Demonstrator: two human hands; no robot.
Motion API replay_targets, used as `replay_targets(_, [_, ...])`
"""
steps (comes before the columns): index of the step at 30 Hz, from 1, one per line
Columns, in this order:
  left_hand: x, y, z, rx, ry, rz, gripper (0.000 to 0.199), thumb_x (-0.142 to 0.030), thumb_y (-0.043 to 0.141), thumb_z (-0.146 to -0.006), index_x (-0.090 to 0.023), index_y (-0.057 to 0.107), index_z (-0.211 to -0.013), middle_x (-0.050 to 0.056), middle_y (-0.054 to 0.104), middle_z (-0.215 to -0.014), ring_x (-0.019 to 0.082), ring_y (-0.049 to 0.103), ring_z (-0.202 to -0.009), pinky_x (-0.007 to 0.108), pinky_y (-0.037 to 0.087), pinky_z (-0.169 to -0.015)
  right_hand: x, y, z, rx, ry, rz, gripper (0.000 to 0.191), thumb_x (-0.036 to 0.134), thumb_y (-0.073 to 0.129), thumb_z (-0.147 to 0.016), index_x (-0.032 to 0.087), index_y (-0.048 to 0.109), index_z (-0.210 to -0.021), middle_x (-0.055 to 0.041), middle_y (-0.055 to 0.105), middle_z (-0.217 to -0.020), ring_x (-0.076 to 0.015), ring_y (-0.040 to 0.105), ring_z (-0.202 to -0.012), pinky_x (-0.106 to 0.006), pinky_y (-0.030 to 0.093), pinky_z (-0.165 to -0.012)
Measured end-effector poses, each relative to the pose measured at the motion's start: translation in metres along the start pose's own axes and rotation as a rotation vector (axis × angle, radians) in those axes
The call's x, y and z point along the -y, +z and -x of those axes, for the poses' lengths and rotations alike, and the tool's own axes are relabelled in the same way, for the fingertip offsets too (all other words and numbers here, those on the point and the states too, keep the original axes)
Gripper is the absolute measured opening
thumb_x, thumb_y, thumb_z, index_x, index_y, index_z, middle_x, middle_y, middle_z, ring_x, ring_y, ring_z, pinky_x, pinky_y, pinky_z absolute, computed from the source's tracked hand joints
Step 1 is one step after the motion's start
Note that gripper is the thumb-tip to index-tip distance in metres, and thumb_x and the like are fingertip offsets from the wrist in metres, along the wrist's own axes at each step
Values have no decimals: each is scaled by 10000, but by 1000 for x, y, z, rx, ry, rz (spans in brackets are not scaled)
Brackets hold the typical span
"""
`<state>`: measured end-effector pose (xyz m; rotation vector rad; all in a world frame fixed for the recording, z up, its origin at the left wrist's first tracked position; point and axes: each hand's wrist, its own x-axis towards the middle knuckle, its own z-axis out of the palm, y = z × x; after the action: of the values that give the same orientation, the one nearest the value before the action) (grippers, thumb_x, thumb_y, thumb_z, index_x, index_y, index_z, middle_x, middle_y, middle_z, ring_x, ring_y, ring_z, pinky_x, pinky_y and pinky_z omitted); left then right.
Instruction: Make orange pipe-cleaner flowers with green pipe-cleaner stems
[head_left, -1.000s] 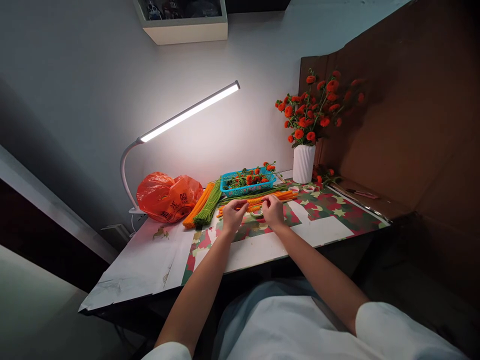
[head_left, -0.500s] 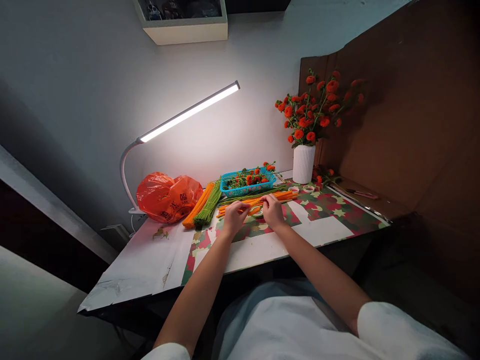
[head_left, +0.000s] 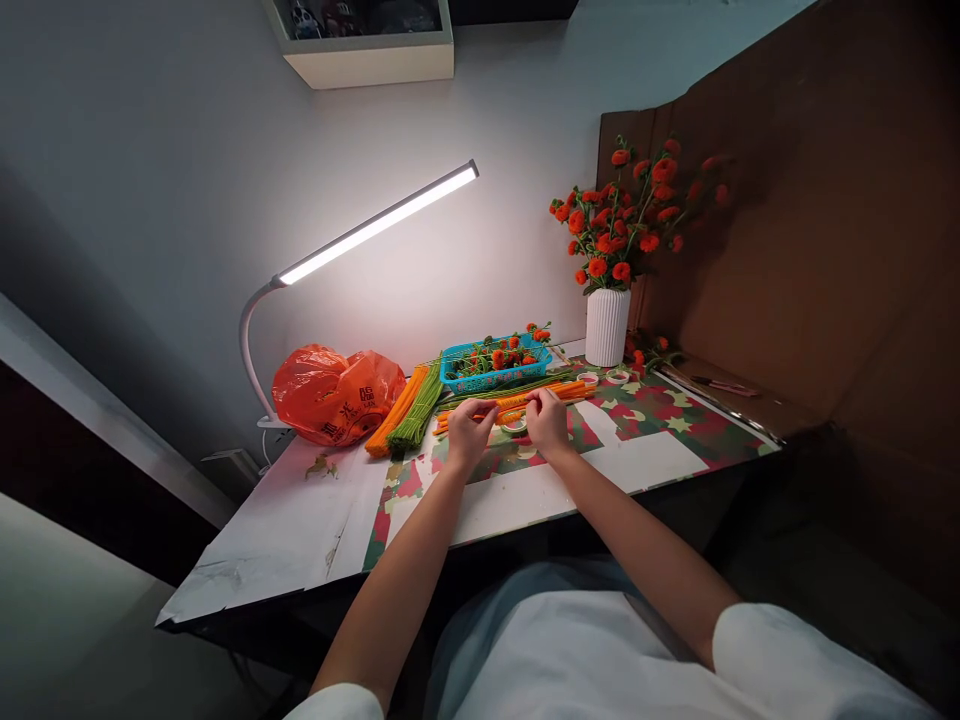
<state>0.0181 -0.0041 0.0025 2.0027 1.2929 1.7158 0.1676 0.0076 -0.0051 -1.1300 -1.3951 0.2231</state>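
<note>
Over the middle of the table my left hand and my right hand face each other, a small gap apart. Both have fingertips pinched on an orange pipe cleaner that spans the gap; its exact shape is hard to make out. Just below it lies a roll of green tape, partly hidden. Behind the hands, loose orange pipe cleaners lie sideways across the table. To the left are an orange bundle and a green bundle of pipe cleaners.
A blue basket of orange flowers stands behind. Further left are an orange plastic bag and a lit lamp. At the right back stands a white vase with orange flowers, beside a cardboard sheet.
My right hand has shifted slightly to the right, and the orange piece between the hands now sits a little higher. The left hand has barely moved.
</note>
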Motion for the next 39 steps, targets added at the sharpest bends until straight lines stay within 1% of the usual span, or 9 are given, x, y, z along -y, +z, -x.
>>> replay_targets(3, [0,-2,0,4,12,2,95,-251,641,-770,-180,701,-788,49,699,-760,156,655,-660,271,547,-589,0,0,0,17,0,-15,174,130,372,-746,202,523,-699,-68,593,-755,-212,566,-730,-335,451,-675])
replay_targets(7, [1,-6,0,49,100,-58,85,-241,633,-773,-194,703,-775,40,690,-744,150,640,-648,265,532,-573,-2,-1,0,64,-57,-47,197,120,372,-758,202,548,-723,-67,597,-777,-210,572,-747,-332,463,-685])
replay_targets(10, [0,-8,0,80,152,-90,79,-236,630,-780,-203,700,-764,35,686,-731,147,633,-648,257,520,-563,-3,-1,-1,96,-70,-62,210,112,372,-762,200,561,-737,-66,597,-792,-207,574,-758,-328,469,-690])
replay_targets(21, [5,-9,0,151,188,-95,60,-226,647,-782,-203,697,-758,36,679,-731,147,636,-639,255,513,-568,-1,-2,-1,174,-80,-107,226,100,362,-771,190,566,-734,-65,598,-806,-198,581,-768,-319,474,-703])
replay_targets(25, [3,-8,0,138,183,-92,60,-242,654,-777,-204,699,-765,36,686,-735,151,641,-646,262,521,-576,0,-2,-2,138,-74,-115,225,101,368,-772,200,566,-735,-59,597,-802,-199,578,-769,-324,475,-705])
replay_targets(29, [1,-4,-1,71,130,-65,89,-269,648,-781,-198,701,-778,42,693,-746,154,647,-647,271,534,-582,1,-2,-1,57,-55,-94,218,113,367,-786,200,562,-743,-71,594,-813,-210,572,-778,-341,472,-715])
replay_targets(33, [2,-3,-1,14,84,-43,128,-300,632,-792,-194,703,-790,51,700,-766,163,656,-666,288,550,-595,1,-2,-1,28,-50,-74,215,111,369,-787,204,559,-751,-71,585,-812,-215,564,-788,-344,468,-721])
replay_targets(35, [2,-3,-1,11,84,-43,128,-298,630,-793,-193,703,-788,50,699,-764,162,655,-666,287,550,-594,0,-1,-1,29,-56,-69,218,107,370,-787,205,562,-753,-69,584,-811,-215,562,-787,-344,467,-720])
replay_targets(39, [1,-6,-1,53,139,-93,85,-247,633,-786,-200,703,-775,42,692,-745,154,644,-660,265,532,-571,0,-2,-1,70,-85,-54,230,97,363,-796,204,564,-763,-70,582,-822,-215,564,-802,-339,468,-726])
